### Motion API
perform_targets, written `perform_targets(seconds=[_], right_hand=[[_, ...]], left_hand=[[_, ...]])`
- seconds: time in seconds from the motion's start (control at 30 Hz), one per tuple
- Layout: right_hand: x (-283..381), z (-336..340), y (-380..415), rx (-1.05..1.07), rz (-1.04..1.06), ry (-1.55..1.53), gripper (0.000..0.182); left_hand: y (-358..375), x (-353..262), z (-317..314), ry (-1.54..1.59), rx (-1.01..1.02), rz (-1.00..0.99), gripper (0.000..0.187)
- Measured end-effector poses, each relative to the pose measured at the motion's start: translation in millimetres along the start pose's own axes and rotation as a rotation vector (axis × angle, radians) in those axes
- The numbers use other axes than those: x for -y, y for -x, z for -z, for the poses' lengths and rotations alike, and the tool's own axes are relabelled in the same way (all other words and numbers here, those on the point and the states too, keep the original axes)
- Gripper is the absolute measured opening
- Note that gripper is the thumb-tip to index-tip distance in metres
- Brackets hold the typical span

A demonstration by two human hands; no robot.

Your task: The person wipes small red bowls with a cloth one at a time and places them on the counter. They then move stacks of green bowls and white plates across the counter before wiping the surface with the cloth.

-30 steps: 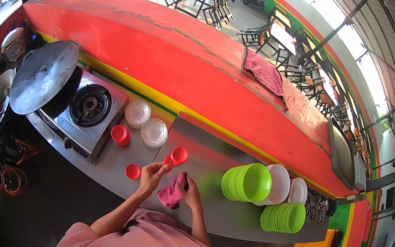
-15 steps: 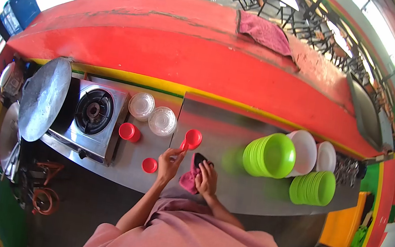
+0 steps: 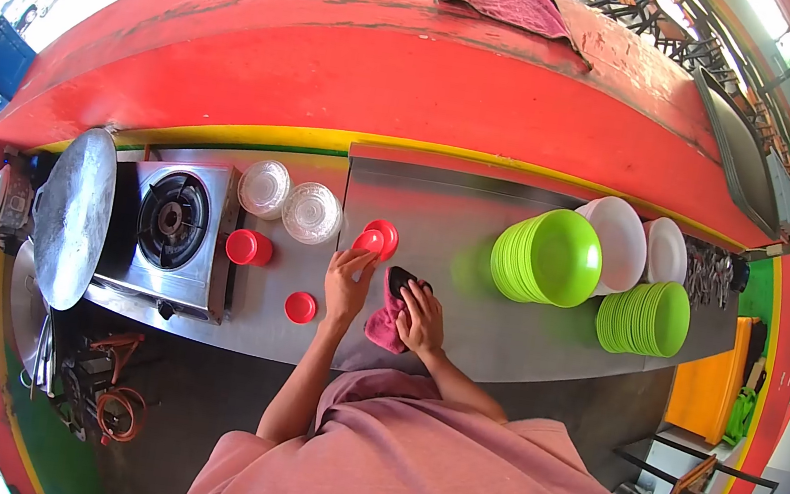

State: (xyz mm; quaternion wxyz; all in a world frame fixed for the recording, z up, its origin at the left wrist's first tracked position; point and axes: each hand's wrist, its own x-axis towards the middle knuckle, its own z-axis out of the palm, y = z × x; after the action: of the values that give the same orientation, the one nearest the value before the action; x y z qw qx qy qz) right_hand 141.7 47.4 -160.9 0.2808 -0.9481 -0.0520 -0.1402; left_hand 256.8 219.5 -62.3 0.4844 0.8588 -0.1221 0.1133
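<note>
My left hand [image 3: 346, 286] is closed, fingers pinching a small red dish [image 3: 368, 241]. That dish overlaps a second small red dish [image 3: 387, 234] just behind it on the steel counter. My right hand [image 3: 420, 319] is closed on a pink cloth [image 3: 386, 327], its fingertips against a small dark round object [image 3: 400, 281] at the cloth's top; what kind it is I cannot make out. Left of my hands lie a single red dish [image 3: 301, 308] and a short stack of red dishes [image 3: 248, 248]. Two stacks of clear glass dishes [image 3: 311, 213] stand behind them.
A steel gas stove [image 3: 171, 221] and a big metal wok [image 3: 73, 217] are on the left. Stacked green bowls [image 3: 565, 258], white bowls [image 3: 615, 243] and cutlery [image 3: 711, 276] stand to the right. A red ledge [image 3: 339, 67] runs behind the counter [image 3: 491, 352].
The view has shifted, bringing more of the near floor into sight. My left hand has raised the pinched red dish so it shows partly over the other one. My right hand stays on the cloth.
</note>
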Motion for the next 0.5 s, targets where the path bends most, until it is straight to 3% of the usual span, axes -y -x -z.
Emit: perform_targets(seconds=[0.27,0.5], right_hand=[[-0.4,0.4,0.1,0.01,-0.017,0.003,0.051],[-0.2,-0.9,0.6,-0.011,0.005,-0.009,0.052]], left_hand=[[-0.5,4.1,-24.3,-0.046,0.027,-0.062,0.014],[-1.4,22.9,-51.7,-0.301,0.053,-0.057,0.013]])
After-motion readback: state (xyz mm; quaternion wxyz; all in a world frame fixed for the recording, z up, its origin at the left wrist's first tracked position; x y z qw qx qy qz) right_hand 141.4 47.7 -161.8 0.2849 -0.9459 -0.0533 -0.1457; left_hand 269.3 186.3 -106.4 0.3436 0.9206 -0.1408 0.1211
